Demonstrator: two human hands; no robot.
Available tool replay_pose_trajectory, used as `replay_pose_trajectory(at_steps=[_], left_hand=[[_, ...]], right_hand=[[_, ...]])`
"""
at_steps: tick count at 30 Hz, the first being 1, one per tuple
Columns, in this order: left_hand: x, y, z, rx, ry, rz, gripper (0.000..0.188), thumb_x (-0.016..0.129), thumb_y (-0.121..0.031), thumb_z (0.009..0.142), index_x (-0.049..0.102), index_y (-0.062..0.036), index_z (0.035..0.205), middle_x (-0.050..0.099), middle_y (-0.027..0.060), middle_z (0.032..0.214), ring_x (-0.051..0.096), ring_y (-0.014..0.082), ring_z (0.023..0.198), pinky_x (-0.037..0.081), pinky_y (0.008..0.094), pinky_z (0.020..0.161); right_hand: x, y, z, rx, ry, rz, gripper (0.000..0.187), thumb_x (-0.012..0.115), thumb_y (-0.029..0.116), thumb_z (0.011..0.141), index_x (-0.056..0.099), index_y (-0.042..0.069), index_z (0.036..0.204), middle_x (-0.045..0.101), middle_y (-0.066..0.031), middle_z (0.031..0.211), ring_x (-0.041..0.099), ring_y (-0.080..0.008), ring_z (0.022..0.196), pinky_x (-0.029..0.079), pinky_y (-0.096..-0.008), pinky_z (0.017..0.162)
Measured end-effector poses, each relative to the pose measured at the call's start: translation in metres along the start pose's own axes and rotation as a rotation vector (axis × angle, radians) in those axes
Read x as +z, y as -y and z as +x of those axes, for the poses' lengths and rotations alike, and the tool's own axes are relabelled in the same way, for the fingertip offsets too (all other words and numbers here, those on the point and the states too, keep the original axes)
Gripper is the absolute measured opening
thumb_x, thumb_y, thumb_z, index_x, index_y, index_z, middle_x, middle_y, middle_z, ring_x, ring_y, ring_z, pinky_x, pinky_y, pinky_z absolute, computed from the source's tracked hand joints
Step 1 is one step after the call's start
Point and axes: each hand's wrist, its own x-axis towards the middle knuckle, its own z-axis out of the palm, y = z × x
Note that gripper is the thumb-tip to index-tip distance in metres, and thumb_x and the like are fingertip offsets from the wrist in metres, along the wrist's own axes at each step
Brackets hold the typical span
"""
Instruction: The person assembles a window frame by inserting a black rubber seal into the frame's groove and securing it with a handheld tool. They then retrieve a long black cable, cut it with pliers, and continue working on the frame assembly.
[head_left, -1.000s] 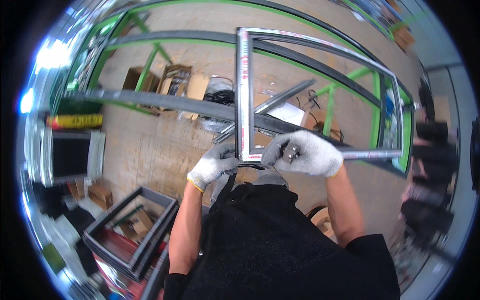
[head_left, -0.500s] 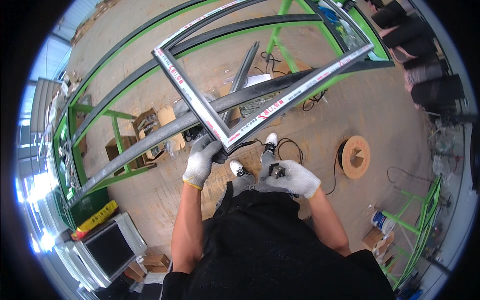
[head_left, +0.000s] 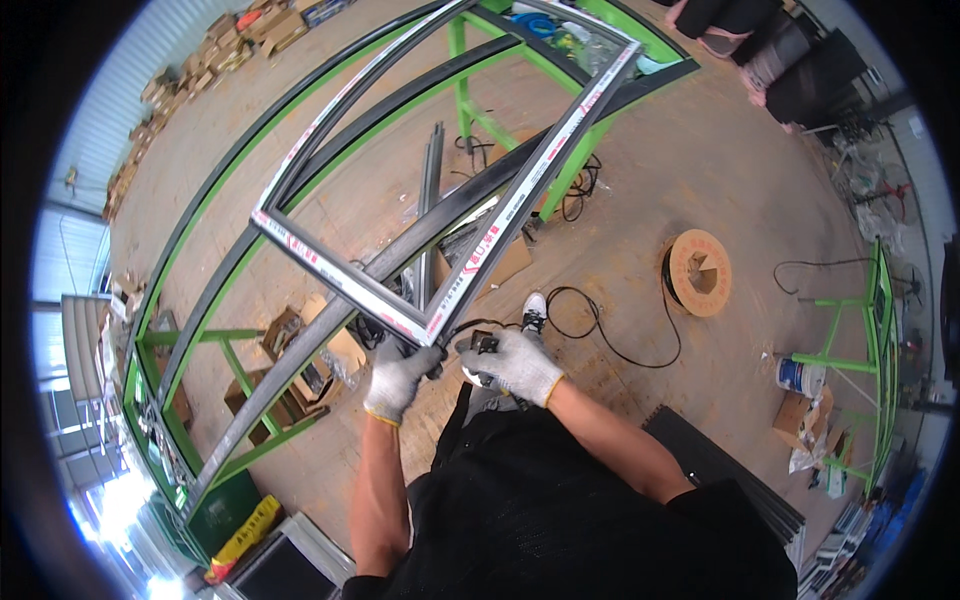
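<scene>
A rectangular frame (head_left: 345, 275) of white-and-grey profile, with printed protective film, lies on the green work stand, one corner pointing toward me. At that near corner my left hand (head_left: 392, 382), in a white glove with dark fingertips, has its fingers curled in against the underside. The corner partly hides its grip. Just right of the corner, apart from it, my right hand (head_left: 520, 368), gloved too, holds a small dark metal block (head_left: 484, 343) between thumb and fingers. Its exact kind is too small to tell.
The green stand (head_left: 235, 365) has long dark-padded rails (head_left: 290, 400). A loose grey profile (head_left: 430, 190) leans beneath the frame. On the floor are a cable reel (head_left: 700, 270), a looping black cable (head_left: 620, 350) and open cardboard boxes (head_left: 285, 345). Another green rack (head_left: 840, 360) stands at right.
My view has turned, so the frame appears lower and further left. My right hand has moved left with the metal block, closer to the corner. My left hand stays at the corner.
</scene>
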Motion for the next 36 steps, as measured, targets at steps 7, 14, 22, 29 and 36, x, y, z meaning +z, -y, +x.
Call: replay_pose_trajectory(at_steps=[7, 14, 22, 29, 36], left_hand=[[0.042, 0.023, -0.02, -0.004, -0.023, -0.02, 0.013, 0.074, -0.006, 0.091, 0.072, 0.0023, 0.101, 0.072, 0.0047, 0.085, 0.067, 0.0145, 0.073, 0.054, 0.0321, 0.067], [0.023, 0.032, -0.045, -0.09, -0.034, -0.046, 0.021, 0.076, -0.008, 0.09, 0.069, 0.0045, 0.105, 0.072, 0.0114, 0.085, 0.066, 0.018, 0.068, 0.053, 0.0328, 0.061], [-0.057, 0.058, -0.115, -0.243, -0.056, -0.006, 0.028, 0.082, -0.007, 0.082, 0.068, 0.0039, 0.104, 0.072, 0.0123, 0.084, 0.067, 0.0204, 0.066, 0.054, 0.0333, 0.06], [-0.119, 0.041, -0.144, -0.307, -0.108, 0.092, 0.023, 0.078, -0.003, 0.08, 0.071, 0.0033, 0.101, 0.074, 0.011, 0.082, 0.069, 0.0184, 0.066, 0.056, 0.0319, 0.062], [-0.134, 0.036, -0.125, -0.235, -0.056, 0.073, 0.023, 0.078, -0.002, 0.075, 0.071, 0.0053, 0.096, 0.075, 0.0143, 0.08, 0.07, 0.0221, 0.063, 0.057, 0.0334, 0.059]], right_hand=[[0.027, 0.011, -0.029, -0.187, -0.326, 0.163, 0.026, 0.081, 0.015, 0.09, 0.077, -0.002, 0.11, 0.077, -0.0038, 0.093, 0.069, -0.0125, 0.084, 0.056, -0.0311, 0.078], [-0.01, 0.026, 0.0, -0.325, -0.446, 0.3, 0.044, 0.085, 0.001, 0.081, 0.063, -0.001, 0.119, 0.077, -0.0081, 0.108, 0.071, -0.0163, 0.096, 0.059, -0.0347, 0.09], [-0.165, 0.06, 0.044, -0.528, -0.65, 0.16, 0.032, 0.083, 0.004, 0.084, 0.076, -0.008, 0.113, 0.079, -0.0136, 0.106, 0.074, -0.0219, 0.091, 0.06, -0.0365, 0.091], [-0.279, 0.109, 0.065, -0.451, -0.897, 0.176, 0.02, 0.084, 0.007, 0.082, 0.077, -0.006, 0.096, 0.075, -0.0097, 0.086, 0.069, -0.0178, 0.074, 0.056, -0.0331, 0.07], [-0.141, 0.067, 0.041, -0.329, -0.731, 0.233, 0.025, 0.078, 0.009, 0.09, 0.075, 0.0, 0.112, 0.077, -0.0081, 0.099, 0.07, -0.0193, 0.087, 0.058, -0.0341, 0.081]])
